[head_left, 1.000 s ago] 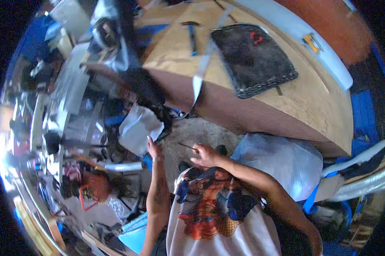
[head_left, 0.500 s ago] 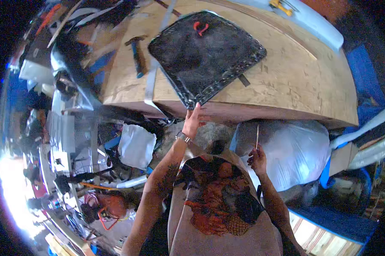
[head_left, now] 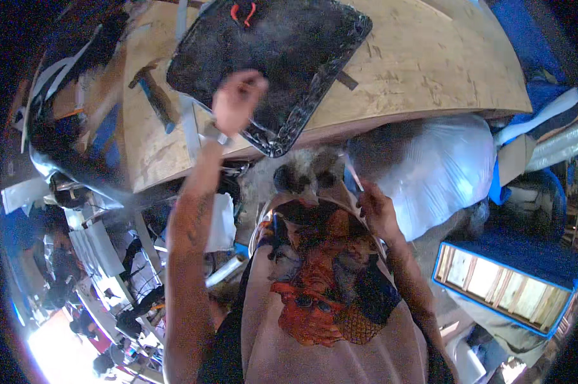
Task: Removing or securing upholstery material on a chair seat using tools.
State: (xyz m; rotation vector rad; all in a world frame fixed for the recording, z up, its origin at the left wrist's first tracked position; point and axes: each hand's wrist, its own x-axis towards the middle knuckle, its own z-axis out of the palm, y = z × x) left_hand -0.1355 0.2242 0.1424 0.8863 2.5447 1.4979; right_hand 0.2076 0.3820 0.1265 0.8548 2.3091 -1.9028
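A black, fabric-covered square panel (head_left: 282,64) lies on the wooden tabletop, one corner reaching past the near edge. Light specks run along its folded borders. Over the panel's left side is my left hand (head_left: 239,101), smeared by motion, so its finger posture and any contact are unclear. My right hand (head_left: 377,211) is closed around a slender pointed metal tool (head_left: 353,174), held in front of the table edge with its tip pointing up and away. Red-handled pliers (head_left: 243,13) rest on the far part of the panel. Left of it lies a hammer (head_left: 154,99).
The curved plywood table (head_left: 423,70) spans the far side. A pale strap (head_left: 190,125) hangs over its edge. Below on the right sits a large plastic-wrapped bundle (head_left: 429,169), beside a blue-edged wooden crate (head_left: 503,288). White sheeting (head_left: 221,221) and clutter lie at the left.
My left hand has left the panel's near corner and moved up and left over the panel. The tool in my right hand has tipped leftward. The whole view has shifted.
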